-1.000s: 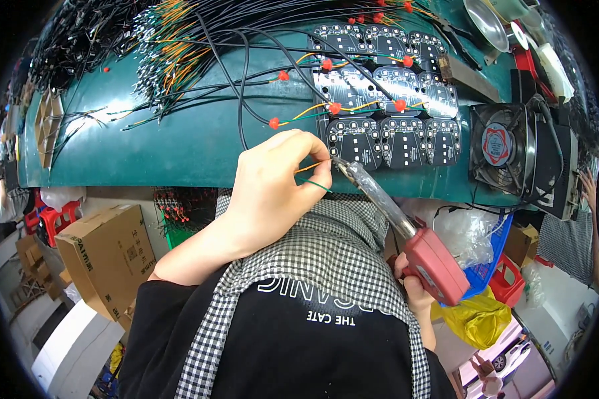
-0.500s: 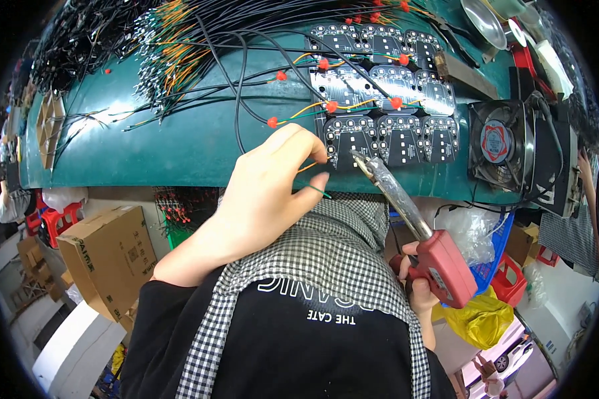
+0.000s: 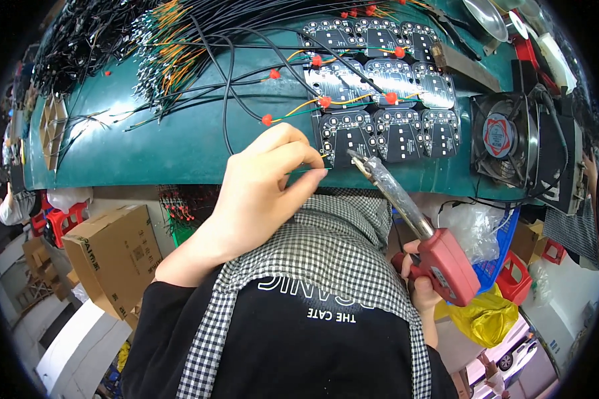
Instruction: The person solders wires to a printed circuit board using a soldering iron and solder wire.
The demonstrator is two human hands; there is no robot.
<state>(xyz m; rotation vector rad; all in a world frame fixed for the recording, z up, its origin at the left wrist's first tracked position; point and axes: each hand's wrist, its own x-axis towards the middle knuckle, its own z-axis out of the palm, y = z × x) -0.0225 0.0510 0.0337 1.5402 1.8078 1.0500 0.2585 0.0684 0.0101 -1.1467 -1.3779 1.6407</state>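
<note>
My left hand (image 3: 266,186) pinches thin wire ends, a green and an orange one, between thumb and fingers at the left edge of the nearest-left black circuit board (image 3: 347,133). My right hand (image 3: 419,282) grips the handle of a red soldering gun (image 3: 447,266). Its long metal barrel (image 3: 399,197) points up and left, and the tip lies over the lower part of that same board. Several boards sit in rows as one panel. Black cables with red beads (image 3: 325,102) and orange and green leads run across the upper boards.
A small fan (image 3: 502,139) stands right of the panel. A metal bar (image 3: 469,68) lies at the panel's upper right, near pliers (image 3: 456,30). Bundled wires (image 3: 160,60) spread over the far left of the green bench (image 3: 160,156). A cardboard box (image 3: 113,256) stands below.
My left thumb and fingers have drawn closer together on the wire ends, and the green wire has shifted up toward the board. The soldering gun has hardly moved.
</note>
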